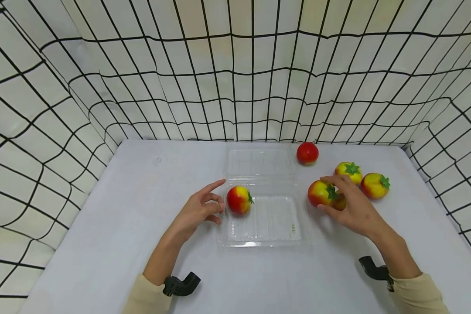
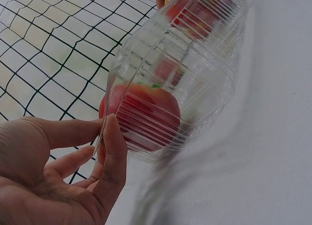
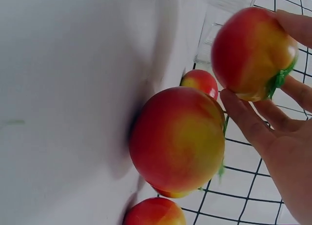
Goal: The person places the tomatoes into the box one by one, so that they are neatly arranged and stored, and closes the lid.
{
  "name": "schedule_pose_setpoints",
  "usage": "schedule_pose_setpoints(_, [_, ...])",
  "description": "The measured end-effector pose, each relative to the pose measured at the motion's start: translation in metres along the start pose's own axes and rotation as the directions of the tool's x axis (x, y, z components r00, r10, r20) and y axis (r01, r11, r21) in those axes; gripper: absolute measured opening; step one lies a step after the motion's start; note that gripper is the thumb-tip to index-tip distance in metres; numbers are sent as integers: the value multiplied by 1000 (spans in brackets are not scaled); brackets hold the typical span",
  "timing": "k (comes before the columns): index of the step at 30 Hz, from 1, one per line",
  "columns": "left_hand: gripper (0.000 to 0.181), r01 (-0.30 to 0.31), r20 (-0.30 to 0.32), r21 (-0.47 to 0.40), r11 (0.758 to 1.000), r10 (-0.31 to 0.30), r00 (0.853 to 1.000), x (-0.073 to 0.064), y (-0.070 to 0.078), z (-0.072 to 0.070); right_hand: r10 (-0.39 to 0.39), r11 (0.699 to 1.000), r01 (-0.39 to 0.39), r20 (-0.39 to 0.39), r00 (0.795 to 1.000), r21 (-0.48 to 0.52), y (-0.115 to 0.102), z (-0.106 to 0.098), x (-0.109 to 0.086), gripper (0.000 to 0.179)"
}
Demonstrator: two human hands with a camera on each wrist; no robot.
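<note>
A clear plastic clamshell box (image 1: 259,242) lies unfolded on the table, its lid (image 1: 261,162) laid back. One red-and-yellow tomato (image 1: 238,200) with a green leafy top sits at the left side of its tray. My left hand (image 1: 200,207) pinches the tray's left rim between thumb and fingers, as the left wrist view shows. With fingertips and thumb, my right hand (image 1: 353,207) holds another tomato (image 3: 251,52) above the table, right of the box. Below it, a further tomato (image 3: 178,140) rests on the table, mostly hidden by that hand in the head view.
Two yellow-red tomatoes (image 1: 374,186) (image 1: 347,171) lie beyond my right hand. A redder tomato (image 1: 308,153) sits near the back edge, by the lid's right corner. Black wire mesh (image 1: 252,87) before white walls borders the white table (image 1: 161,174) at the back and sides.
</note>
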State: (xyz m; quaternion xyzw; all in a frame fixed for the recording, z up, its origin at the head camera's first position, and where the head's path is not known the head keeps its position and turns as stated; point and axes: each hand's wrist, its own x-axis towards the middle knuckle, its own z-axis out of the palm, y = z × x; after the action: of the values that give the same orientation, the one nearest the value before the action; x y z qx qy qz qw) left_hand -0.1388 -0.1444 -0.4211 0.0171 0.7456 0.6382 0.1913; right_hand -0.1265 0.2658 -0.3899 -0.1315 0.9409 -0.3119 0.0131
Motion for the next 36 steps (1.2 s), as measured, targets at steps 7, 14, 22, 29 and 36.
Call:
schedule_pose_setpoints(7, [69,-3,4,-4,1000,3,1000,1,-1,-1,-25,997,31,-73,997,72,-3,4,6,68])
schedule_pose_setpoints(14, [70,-6,7,-5,1000,6,1000,2,0,-1,-5,995,15,-102,995,101,-10,6,11,66])
schedule_pose_setpoints(22, [70,-5,10,-12,1000,5,1000,1,-1,-1,-3,991,17,-101,995,136,-14,11,13,70])
schedule_pose_setpoints(29, [71,1,7,-20,1000,-1,1000,0,0,-1,-44,988,58,-104,994,144,-16,15,14,67])
schedule_pose_setpoints(36, [71,-2,11,-21,1000,2,1000,1,0,-1,-68,982,84,-102,992,168,-18,19,17,59])
